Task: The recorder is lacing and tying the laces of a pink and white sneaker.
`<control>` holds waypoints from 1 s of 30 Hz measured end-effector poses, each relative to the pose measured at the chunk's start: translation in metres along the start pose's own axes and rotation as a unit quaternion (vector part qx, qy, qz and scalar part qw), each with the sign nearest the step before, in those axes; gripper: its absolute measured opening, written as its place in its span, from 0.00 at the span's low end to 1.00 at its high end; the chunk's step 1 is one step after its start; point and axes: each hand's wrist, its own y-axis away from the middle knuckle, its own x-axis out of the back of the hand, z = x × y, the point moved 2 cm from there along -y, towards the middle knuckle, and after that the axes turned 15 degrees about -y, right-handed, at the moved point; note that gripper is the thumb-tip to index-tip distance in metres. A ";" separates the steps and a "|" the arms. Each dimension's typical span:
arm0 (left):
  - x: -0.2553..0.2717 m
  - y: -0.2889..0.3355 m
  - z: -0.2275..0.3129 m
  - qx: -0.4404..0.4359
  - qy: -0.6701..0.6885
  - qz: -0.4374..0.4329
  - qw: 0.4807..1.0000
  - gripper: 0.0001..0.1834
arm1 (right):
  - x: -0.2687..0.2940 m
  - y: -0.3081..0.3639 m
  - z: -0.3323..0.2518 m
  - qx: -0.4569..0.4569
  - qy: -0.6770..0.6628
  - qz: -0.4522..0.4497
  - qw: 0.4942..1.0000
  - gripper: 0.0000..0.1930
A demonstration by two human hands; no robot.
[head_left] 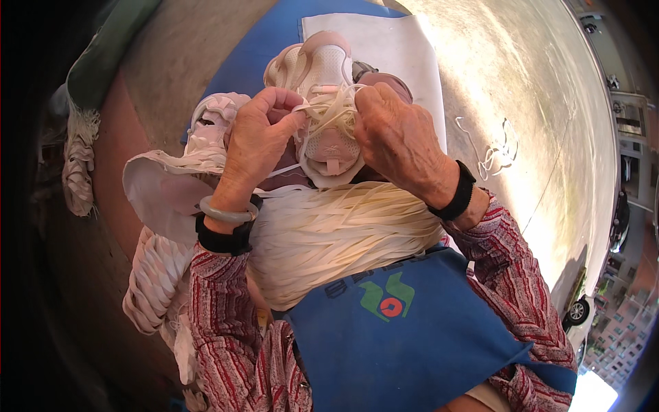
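A pale pink and cream sneaker [326,58] lies in front of me, its toe end pointing away and its tongue toward me. Loose cream shoelaces [331,113] cross in a tangle over its middle. On the left side of the laces, my left hand [262,134] pinches a lace between thumb and forefinger. My right hand [398,137] is closed on lace at the right side, its fingertips mostly hidden behind the knuckles. Below both hands, a thick bundle of cream laces [343,216] lies across my lap.
More pale pink shoe pieces [211,123] sit at the left, above another hanging bundle of laces [154,281]. A white sheet [405,48] lies over blue material [257,48] at the far side. Loose laces [504,151] lie on the ground at right. Blue cloth [446,329] covers my lap.
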 end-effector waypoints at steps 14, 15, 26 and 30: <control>-0.004 0.050 0.017 -0.044 -0.113 0.027 0.992 0.07 | -0.016 -0.054 0.044 0.015 -0.105 0.073 0.992 0.07; -0.010 0.060 0.025 -0.068 -0.130 -0.003 0.989 0.07 | -0.012 -0.055 0.039 0.025 -0.103 0.064 0.992 0.07; -0.064 0.082 0.036 -0.263 -0.393 0.026 0.881 0.11 | 0.014 0.017 0.059 -0.096 -0.311 0.152 0.933 0.10; -0.077 0.082 0.037 -0.236 -0.430 -0.011 0.871 0.15 | -0.010 0.030 0.068 -0.053 -0.227 0.072 0.970 0.10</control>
